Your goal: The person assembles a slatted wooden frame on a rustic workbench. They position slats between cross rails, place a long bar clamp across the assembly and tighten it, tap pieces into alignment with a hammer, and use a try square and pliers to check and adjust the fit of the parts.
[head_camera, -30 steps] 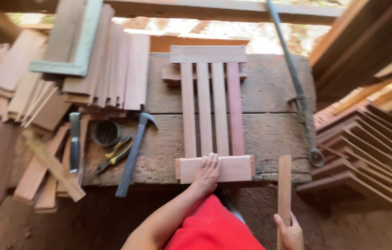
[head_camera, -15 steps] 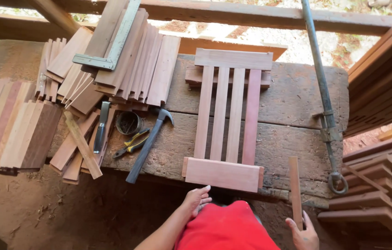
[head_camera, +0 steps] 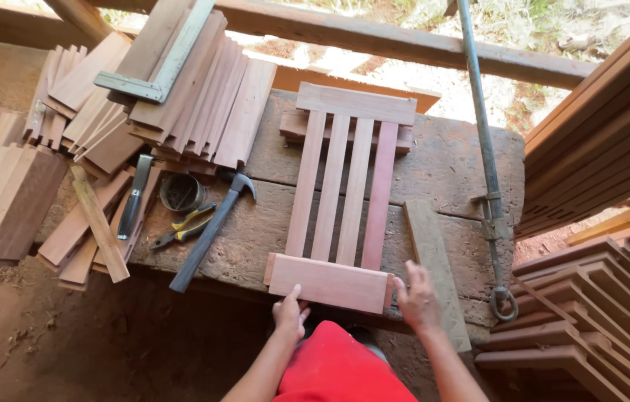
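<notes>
Below your head camera, a rough wooden workbench fills the middle of the view, and you stand at its near edge in a red top. On the bench lies a slatted wooden panel: four upright slats joined by a crosspiece at the far end and another at the near end. Your left hand rests at the near left corner of the lower crosspiece, thumb on its top face and fingers loosely curled under the edge, not clenched. Your right hand touches the near right corner of the same crosspiece with fingers spread; whether it grips the wood cannot be told. Just beside that hand, a loose wooden board lies on the bench, running away from you and overhanging the near edge. Left of the panel lie a hammer, yellow-handled pliers, a small round tin and a knife. Stacks of short planks cover the bench's left side, with a metal square on top. A long metal bar clamp lies along the right side, and stacked wooden frames stand to the right.
</notes>
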